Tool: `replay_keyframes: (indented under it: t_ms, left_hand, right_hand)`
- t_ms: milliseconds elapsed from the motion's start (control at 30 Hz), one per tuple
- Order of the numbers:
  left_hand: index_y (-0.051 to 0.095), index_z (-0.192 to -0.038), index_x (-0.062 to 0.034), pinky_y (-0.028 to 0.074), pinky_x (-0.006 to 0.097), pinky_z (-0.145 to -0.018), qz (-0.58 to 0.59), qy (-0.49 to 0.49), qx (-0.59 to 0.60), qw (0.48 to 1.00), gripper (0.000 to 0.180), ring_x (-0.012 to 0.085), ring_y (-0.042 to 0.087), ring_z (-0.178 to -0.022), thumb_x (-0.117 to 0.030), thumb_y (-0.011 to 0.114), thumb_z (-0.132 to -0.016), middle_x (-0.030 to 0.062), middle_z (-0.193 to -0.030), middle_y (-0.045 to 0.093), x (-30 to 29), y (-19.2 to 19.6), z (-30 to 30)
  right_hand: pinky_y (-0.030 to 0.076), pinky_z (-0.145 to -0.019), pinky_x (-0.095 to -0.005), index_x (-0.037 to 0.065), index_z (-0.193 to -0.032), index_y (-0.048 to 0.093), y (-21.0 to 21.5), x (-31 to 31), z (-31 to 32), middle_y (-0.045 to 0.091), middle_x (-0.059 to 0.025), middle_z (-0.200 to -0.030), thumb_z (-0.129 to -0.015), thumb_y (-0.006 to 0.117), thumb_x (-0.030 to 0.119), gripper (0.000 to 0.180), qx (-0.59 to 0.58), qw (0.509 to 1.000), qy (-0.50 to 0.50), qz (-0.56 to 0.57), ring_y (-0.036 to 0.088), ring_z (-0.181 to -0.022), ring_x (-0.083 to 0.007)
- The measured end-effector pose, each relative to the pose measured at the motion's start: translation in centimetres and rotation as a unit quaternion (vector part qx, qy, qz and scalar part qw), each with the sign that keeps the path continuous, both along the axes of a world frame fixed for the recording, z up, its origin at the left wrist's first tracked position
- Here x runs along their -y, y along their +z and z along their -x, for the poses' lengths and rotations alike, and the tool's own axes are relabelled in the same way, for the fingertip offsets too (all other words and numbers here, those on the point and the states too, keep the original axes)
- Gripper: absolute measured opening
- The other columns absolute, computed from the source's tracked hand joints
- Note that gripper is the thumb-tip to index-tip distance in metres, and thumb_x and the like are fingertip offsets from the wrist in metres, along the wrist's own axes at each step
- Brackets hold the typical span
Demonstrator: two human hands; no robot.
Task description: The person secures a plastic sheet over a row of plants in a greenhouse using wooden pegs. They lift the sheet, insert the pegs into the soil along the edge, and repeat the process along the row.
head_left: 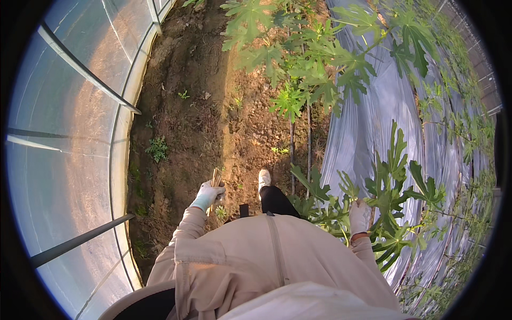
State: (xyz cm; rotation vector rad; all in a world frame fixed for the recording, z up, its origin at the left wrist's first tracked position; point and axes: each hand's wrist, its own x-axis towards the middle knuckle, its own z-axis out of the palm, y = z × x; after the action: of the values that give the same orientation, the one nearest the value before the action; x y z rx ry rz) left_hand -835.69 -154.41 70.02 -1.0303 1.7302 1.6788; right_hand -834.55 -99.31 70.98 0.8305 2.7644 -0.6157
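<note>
My left hand (206, 195), in a white glove, is closed round a small bundle of thin tan sticks (216, 175), whose ends stick out above and below the fist. Over on the right, my right hand (360, 217), also gloved in white, is among the lobed green leaves of a plant (393, 186). Its fingers look curled together at the plant; what they hold, if anything, is too small to tell. The stem by those fingers is partly hidden by leaves.
A clear plastic greenhouse wall (69, 138) with metal ribs curves along the left. Brown soil (181, 122) with small weeds runs ahead past my white shoe (264, 178). Leafy plants (314, 64) and thin dark pipes (309, 138) border silvery ground sheeting (352, 138) on the right.
</note>
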Motion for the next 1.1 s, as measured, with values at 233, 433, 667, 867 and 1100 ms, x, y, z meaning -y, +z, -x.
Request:
replay_keyframes:
  t_ms: [233, 433, 667, 867, 1100]
  left_hand:
    - [0.056, -0.084, -0.0050, 0.042, 0.031, -0.040, 0.005, 0.066, 0.115, 0.991, 0.014, 0.0161, 0.056, -0.047, -0.005, 0.070, -0.082, 0.0074, -0.062, 0.060, 5.3, -1.4, 4.0]
    - [0.059, -0.080, -0.0041, 0.045, 0.035, -0.043, 0.119, 0.076, 0.223, 0.964, 0.012, 0.0189, 0.059, -0.049, -0.005, 0.071, -0.082, 0.0091, -0.061, 0.061, 10.6, -2.4, 4.5]
    - [0.060, -0.083, -0.0034, 0.046, 0.036, -0.042, 0.082, 0.145, 0.187, 0.968, 0.008, 0.0198, 0.059, -0.047, -0.005, 0.069, -0.083, 0.0098, -0.061, 0.062, 16.6, -4.8, 22.8]
    - [0.060, -0.092, -0.0042, 0.043, 0.031, -0.043, 0.060, 0.070, 0.024, 0.995, 0.013, 0.0153, 0.057, -0.049, -0.002, 0.067, -0.081, 0.0050, -0.063, 0.060, 13.5, -0.9, 47.0]
    - [0.061, -0.091, -0.0034, 0.044, 0.028, -0.044, 0.013, 0.009, -0.056, 0.998, 0.016, 0.0131, 0.057, -0.051, -0.009, 0.072, -0.081, 0.0043, -0.067, 0.062, 8.7, 3.1, 59.9]
  right_hand:
    - [0.054, -0.067, -0.0445, -0.001, -0.092, 0.066, -4.5, -0.5, 5.4, 0.067, -0.0194, -0.085, -0.088, 0.055, 0.020, 0.024, 0.179, 0.969, 0.169, -0.020, 0.068, -0.077, -0.0341]
    - [0.058, -0.064, -0.0392, -0.002, -0.086, 0.069, -14.5, 0.4, 9.9, 0.069, -0.0162, -0.080, -0.086, 0.055, 0.013, 0.020, 0.234, 0.901, -0.149, 0.334, 0.071, -0.071, -0.0280]
    - [0.054, -0.063, -0.0430, 0.000, -0.095, 0.069, -11.2, 9.2, 29.6, 0.071, -0.0165, -0.084, -0.088, 0.054, 0.015, 0.022, 0.227, 0.970, -0.012, 0.087, 0.070, -0.071, -0.0293]
    - [0.050, -0.058, -0.0259, 0.002, -0.111, 0.061, 1.1, 26.3, 55.9, 0.067, -0.0071, -0.094, -0.097, 0.056, 0.019, 0.023, -0.013, 0.941, 0.080, 0.329, 0.064, -0.070, -0.0120]
    - [0.050, -0.080, -0.0297, 0.001, -0.123, 0.056, 5.6, 45.0, 77.0, 0.065, -0.0077, -0.110, -0.098, 0.051, 0.008, 0.026, -0.080, 0.754, 0.372, 0.535, 0.063, -0.099, -0.0177]
